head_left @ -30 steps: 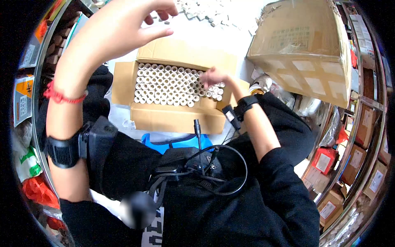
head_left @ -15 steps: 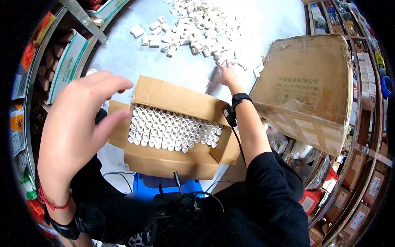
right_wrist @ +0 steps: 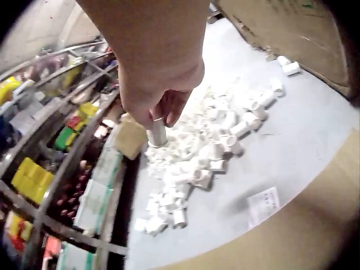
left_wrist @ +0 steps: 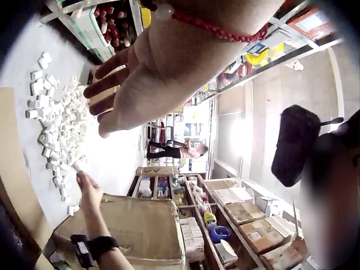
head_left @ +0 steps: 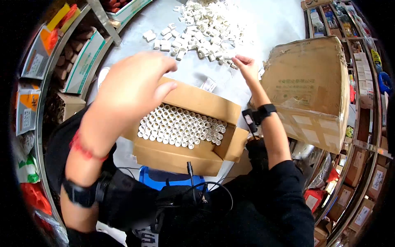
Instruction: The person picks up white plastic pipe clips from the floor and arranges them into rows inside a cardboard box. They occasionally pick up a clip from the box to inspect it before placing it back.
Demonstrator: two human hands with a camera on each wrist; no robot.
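White fitting (right_wrist: 157, 134) | right hand (head_left: 247, 70) pinches it | left hand (head_left: 133, 84): fingers spread

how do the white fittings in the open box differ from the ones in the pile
The boxed fittings stand mostly upright in close rows, while the piled fittings lie jumbled at various angles. The boxed fittings sit inside the open box, while the piled fittings are loose on the grey surface. Both are white, short and tube-like.
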